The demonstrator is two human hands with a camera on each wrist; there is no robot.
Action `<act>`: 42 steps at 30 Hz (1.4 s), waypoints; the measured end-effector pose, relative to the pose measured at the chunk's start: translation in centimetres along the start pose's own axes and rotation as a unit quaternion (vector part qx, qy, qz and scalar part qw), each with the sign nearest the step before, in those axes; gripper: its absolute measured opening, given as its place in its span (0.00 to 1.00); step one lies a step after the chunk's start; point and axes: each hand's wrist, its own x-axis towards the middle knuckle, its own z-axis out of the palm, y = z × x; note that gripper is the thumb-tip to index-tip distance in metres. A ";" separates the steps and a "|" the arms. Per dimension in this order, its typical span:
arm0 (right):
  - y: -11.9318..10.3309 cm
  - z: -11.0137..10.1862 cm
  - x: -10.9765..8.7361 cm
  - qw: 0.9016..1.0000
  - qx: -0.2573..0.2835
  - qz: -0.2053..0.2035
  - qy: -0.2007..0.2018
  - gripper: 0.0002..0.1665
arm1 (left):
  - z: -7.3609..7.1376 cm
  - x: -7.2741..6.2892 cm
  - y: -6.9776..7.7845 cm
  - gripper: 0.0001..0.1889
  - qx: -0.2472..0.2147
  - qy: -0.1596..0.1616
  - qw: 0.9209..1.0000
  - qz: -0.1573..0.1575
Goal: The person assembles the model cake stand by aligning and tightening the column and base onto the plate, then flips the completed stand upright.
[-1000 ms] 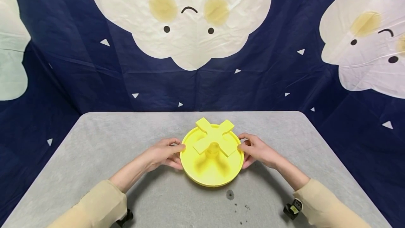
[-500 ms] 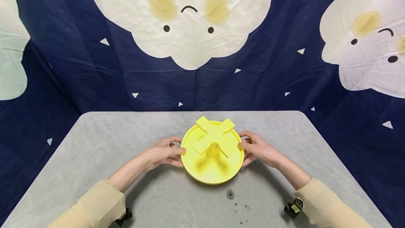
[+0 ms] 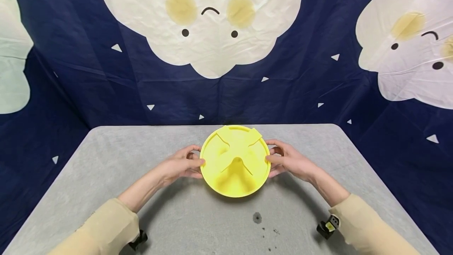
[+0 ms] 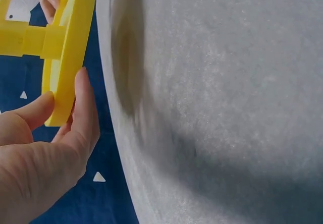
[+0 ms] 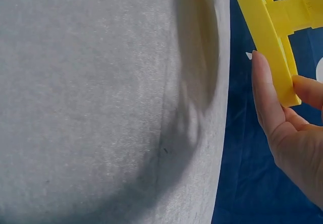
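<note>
A round yellow dish point(image 3: 216, 182) with a raised rim is held up over the table between both hands. On its upper face a yellow four-armed cross point(image 3: 236, 149) stands on a short central post point(image 4: 35, 41). My left hand point(image 3: 184, 163) pinches the left rim, thumb over the edge and fingers beneath. On the opposite side my right hand point(image 3: 291, 161) grips the rim the same way, as the right wrist view also shows at the dish's edge point(image 5: 265, 37). Below the dish its shadow falls on the table, with a gap between.
A grey cloth-covered table point(image 3: 198, 223) lies beneath, with a dark round stain point(image 3: 257, 218) and small specks near its front. Behind it hangs a dark blue curtain point(image 3: 170, 101) with white clouds and triangles. Black wrist devices point(image 3: 328, 226) sit near both sleeves.
Both hands have raised the dish slightly and away from me. Its face tilts more toward me, so the cross's far arms now overlap the rim less. The grips are unchanged.
</note>
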 end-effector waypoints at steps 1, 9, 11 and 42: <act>0.0 -0.1 0.0 1.000 0.000 -0.005 -0.001 0.36 | 0.0 0.0 0.0 0.29 0.002 0.006 1.000 0.003; -0.4 -0.4 0.1 0.999 0.002 -0.039 -0.007 0.37 | -0.3 0.2 0.3 0.31 0.014 0.022 0.999 0.030; -0.5 -0.5 0.1 0.999 0.004 -0.047 -0.005 0.37 | -0.3 0.3 0.5 0.30 0.010 0.028 0.999 0.032; -1.5 -0.9 0.9 0.989 -0.006 -0.139 0.041 0.39 | -1.5 1.2 1.4 0.29 0.039 0.063 0.987 0.140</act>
